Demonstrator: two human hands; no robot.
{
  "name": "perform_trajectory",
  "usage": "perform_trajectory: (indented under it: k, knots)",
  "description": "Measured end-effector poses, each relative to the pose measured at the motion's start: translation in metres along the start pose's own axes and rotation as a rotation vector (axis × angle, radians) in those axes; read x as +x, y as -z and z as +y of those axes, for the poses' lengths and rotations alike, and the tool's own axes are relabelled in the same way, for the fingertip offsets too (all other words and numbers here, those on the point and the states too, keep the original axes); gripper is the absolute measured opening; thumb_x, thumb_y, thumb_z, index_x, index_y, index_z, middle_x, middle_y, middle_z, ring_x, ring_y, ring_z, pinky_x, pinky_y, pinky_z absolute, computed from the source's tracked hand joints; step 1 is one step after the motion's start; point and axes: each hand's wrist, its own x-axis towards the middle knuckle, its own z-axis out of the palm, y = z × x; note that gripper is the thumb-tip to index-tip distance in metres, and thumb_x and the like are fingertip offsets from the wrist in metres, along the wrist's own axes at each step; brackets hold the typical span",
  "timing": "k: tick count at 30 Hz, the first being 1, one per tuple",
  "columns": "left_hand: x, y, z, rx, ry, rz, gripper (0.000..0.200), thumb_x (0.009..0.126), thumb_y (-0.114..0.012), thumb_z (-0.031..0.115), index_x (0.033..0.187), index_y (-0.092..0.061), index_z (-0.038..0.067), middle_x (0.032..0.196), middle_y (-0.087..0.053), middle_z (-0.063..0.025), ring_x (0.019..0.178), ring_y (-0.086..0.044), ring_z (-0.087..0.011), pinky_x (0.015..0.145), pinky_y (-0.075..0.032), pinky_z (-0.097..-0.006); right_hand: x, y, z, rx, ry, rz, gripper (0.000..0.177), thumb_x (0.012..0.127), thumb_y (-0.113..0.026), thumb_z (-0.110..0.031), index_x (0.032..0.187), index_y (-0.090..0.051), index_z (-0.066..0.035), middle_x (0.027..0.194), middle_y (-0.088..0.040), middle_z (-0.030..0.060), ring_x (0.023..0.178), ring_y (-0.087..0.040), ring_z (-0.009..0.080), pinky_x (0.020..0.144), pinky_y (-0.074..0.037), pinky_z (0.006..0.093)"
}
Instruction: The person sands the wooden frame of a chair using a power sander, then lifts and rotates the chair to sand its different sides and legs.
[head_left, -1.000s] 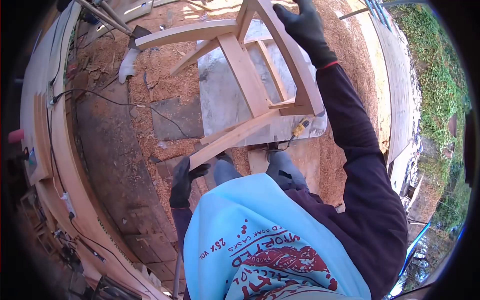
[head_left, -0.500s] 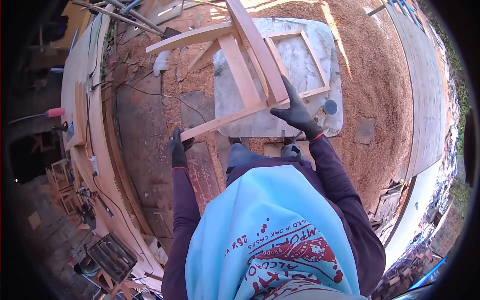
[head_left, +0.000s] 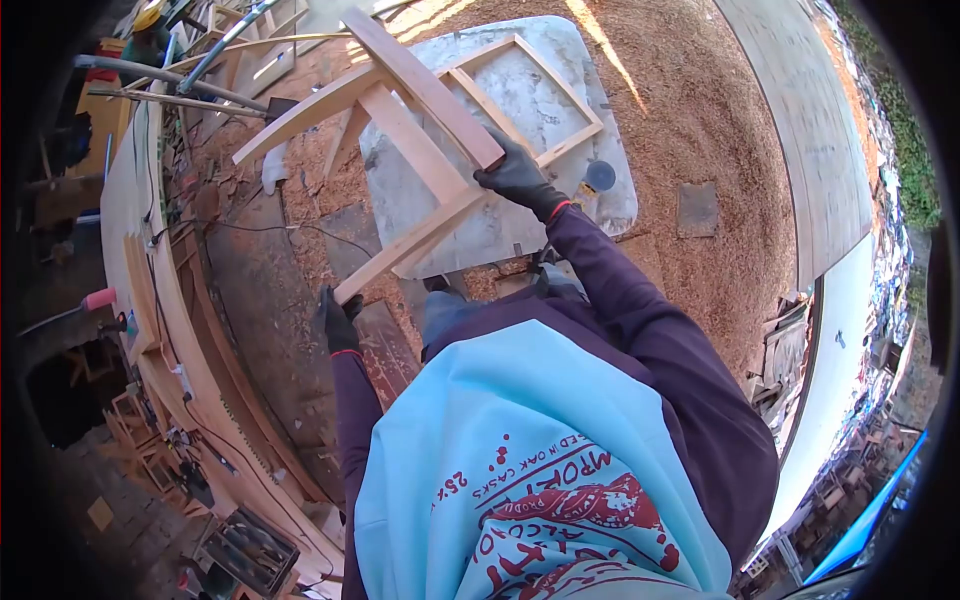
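A pale wooden chair frame (head_left: 412, 145) with a darker reddish rail (head_left: 425, 88) is held up above a worn whitish board (head_left: 590, 215). My left hand (head_left: 340, 320), in a dark glove, is closed on the frame's lower left end. My right hand (head_left: 522, 180), gloved too, grips the frame near the lower end of the reddish rail. Part of the frame, an open rectangle of thin strips (head_left: 565, 85), extends over the board. A round dark container (head_left: 600, 176) rests on the board right of my right hand.
Sawdust (head_left: 700, 120) covers the ground around the board. On the left runs a long wooden bench (head_left: 215, 400) with a cable. Metal poles (head_left: 165, 78) jut in at the upper left. A grey panel (head_left: 805, 130) lies along the right.
The chair frame and both hands have shifted left in view, and the frame has turned somewhat. The surroundings have shifted left too. Both hands keep their hold.
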Motion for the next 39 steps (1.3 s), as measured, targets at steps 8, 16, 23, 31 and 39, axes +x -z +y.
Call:
perform_trajectory:
  k: [8,16,23,31,39]
  knots:
    - [-0.033,-0.058,0.021,0.036,-0.071,0.034,0.043,0.103,-0.058,0.048,0.106,-0.064,0.005,0.082,-0.072,-0.0147,0.060,-0.072,-0.0238,0.052,-0.060,-0.0338,-0.004,0.040,0.042,-0.066,0.181,0.052,0.077,0.075,-0.081,-0.015,0.144,-0.051,0.001,0.125,-0.069,0.0158,0.115,-0.067,0.0230,0.099,-0.053,0.0380]
    - [-0.051,-0.065,0.007,-0.098,-0.231,0.128,0.034,0.102,-0.065,0.035,0.118,-0.054,0.007,0.099,-0.071,-0.0166,0.070,-0.075,-0.0289,0.055,-0.063,-0.0355,0.000,0.049,0.027,-0.060,0.112,-0.124,0.091,0.076,-0.084,-0.014,0.154,-0.038,-0.002,0.143,-0.056,0.0185,0.133,-0.055,0.0268,0.109,-0.046,0.0384]
    - [-0.057,-0.061,0.003,-0.057,-0.202,0.180,0.031,0.102,-0.063,0.033,0.123,-0.057,0.011,0.103,-0.070,-0.0119,0.074,-0.075,-0.0233,0.056,-0.060,-0.0300,-0.055,0.076,0.077,-0.125,0.001,-0.025,0.106,0.075,-0.088,-0.018,0.158,-0.027,0.005,0.147,-0.052,0.0264,0.138,-0.051,0.0354,0.112,-0.044,0.0413]
    - [-0.064,-0.061,0.007,0.121,-0.379,0.143,0.029,0.102,-0.065,0.027,0.122,-0.057,0.008,0.092,-0.067,-0.0081,0.064,-0.069,-0.0161,0.051,-0.055,-0.0273,-0.112,0.093,0.089,-0.242,-0.018,-0.028,0.110,0.075,-0.088,-0.019,0.160,-0.022,0.004,0.157,-0.038,0.0268,0.143,-0.044,0.0377,0.118,-0.039,0.0423]
    - [-0.039,-0.056,-0.009,0.185,-0.586,0.196,0.021,0.101,-0.067,0.025,0.112,-0.059,0.009,0.095,-0.066,-0.0051,0.067,-0.062,-0.0105,0.052,-0.048,-0.0249,-0.010,0.025,0.083,0.130,0.107,-0.003,0.070,0.082,-0.082,-0.012,0.143,-0.047,-0.005,0.126,-0.063,0.0140,0.117,-0.062,0.0234,0.098,-0.052,0.0370]
